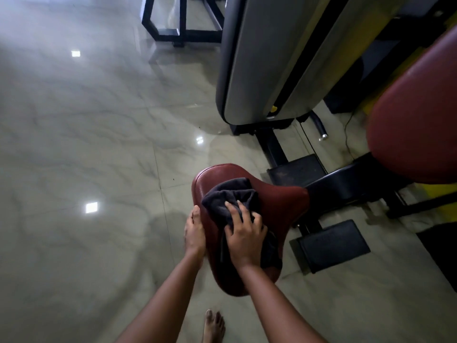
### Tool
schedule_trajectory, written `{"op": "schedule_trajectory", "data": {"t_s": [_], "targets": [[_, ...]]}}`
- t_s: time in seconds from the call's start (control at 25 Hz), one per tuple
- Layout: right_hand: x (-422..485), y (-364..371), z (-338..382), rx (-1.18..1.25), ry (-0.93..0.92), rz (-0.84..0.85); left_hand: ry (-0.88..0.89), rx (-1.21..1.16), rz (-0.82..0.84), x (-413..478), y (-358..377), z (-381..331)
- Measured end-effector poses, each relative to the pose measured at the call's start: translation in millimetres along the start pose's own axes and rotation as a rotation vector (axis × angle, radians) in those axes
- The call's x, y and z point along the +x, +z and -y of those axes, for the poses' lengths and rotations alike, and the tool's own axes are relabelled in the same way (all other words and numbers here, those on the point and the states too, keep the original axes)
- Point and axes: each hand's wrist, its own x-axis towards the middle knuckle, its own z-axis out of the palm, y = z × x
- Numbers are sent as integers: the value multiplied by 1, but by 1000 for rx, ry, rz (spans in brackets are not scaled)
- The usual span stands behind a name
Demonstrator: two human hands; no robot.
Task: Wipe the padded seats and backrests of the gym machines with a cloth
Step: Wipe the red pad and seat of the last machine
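A dark red padded seat point(279, 206) of a gym machine stands low in front of me. A dark grey cloth point(230, 196) lies bunched on top of it. My right hand point(243, 231) presses down on the cloth with spread fingers. My left hand point(194, 231) holds the seat's left edge, its fingers wrapped under the rim. A second red pad, the backrest point(415, 120), rises at the right edge of the view.
The machine's grey weight-stack housing point(267, 58) stands behind the seat, with black footplates point(331, 243) and frame bars on the floor to the right. Another black frame point(183, 23) is at the top. Glossy tiled floor point(86, 144) spreads to the left. My bare foot point(214, 325) is below.
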Motion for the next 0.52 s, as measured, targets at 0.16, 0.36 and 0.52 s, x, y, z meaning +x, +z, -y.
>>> {"op": "schedule_trajectory", "data": {"t_s": [0.16,0.36,0.52], "targets": [[-24,-56,7,281,173,-60,95,24,138,-59,-38,-37],[-72,-140,27,668,354,-258,249,97,365,-141,-61,-92],[-102,-199,29,869,496,-354,333,171,500,-184,-61,-124]]}}
